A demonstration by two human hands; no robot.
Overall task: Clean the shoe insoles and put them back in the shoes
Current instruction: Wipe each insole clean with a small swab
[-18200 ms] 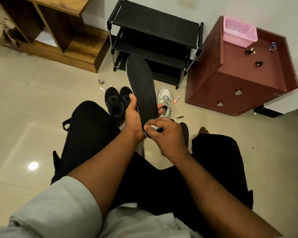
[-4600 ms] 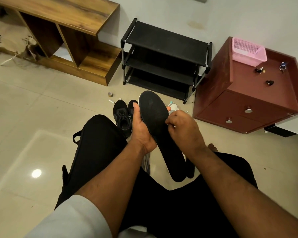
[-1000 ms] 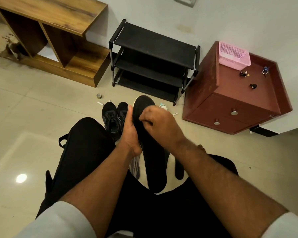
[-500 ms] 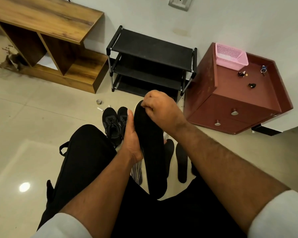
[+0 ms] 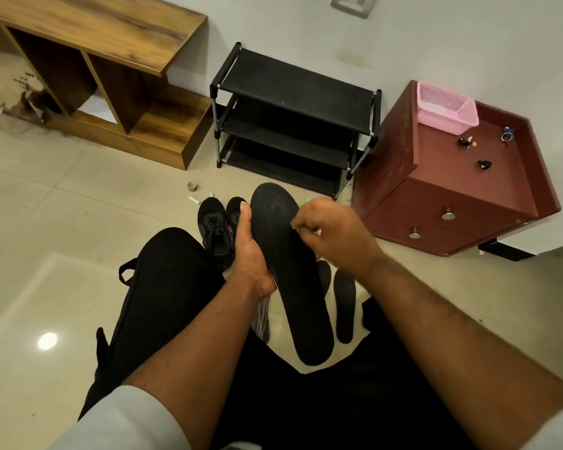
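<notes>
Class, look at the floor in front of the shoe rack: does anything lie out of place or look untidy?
Yes. Loose bits lie on the tiles beside the black shoes: a small round roll and little white pieces. Two insoles also lie on the floor, outside any shoe.

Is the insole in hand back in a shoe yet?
Out. The left hand holds the insole in the air, above the floor.

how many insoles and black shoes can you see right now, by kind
insoles: 3, one held, two on the floor
black shoes: 2
total: 5
</notes>
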